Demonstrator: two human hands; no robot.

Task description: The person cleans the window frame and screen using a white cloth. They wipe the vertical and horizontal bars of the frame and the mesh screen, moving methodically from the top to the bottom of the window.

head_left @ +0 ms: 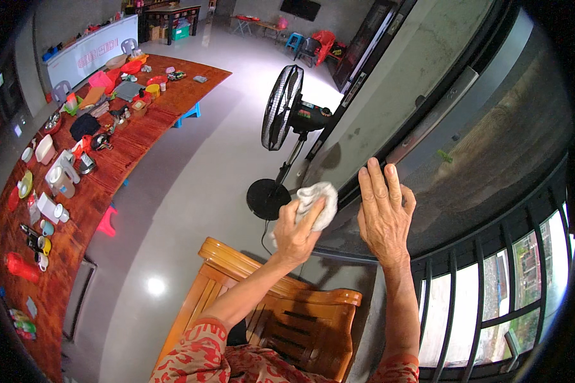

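pale glossy floor tiles stretch across a big room, with a long reddish wooden table cluttered with cups, jugs and small containers along the left side. close to the person, a dark-framed glass window pane fills the right of the view. the left hand is closed around a crumpled white cloth, gripping it and holding it against the lower edge of the pane's frame. the right hand is open, fingers spread flat and pressed on the dusty glass just beside the cloth. a black standing pedestal fan stands on the floor behind the cloth. an orange-brown wooden chair sits directly below both forearms.
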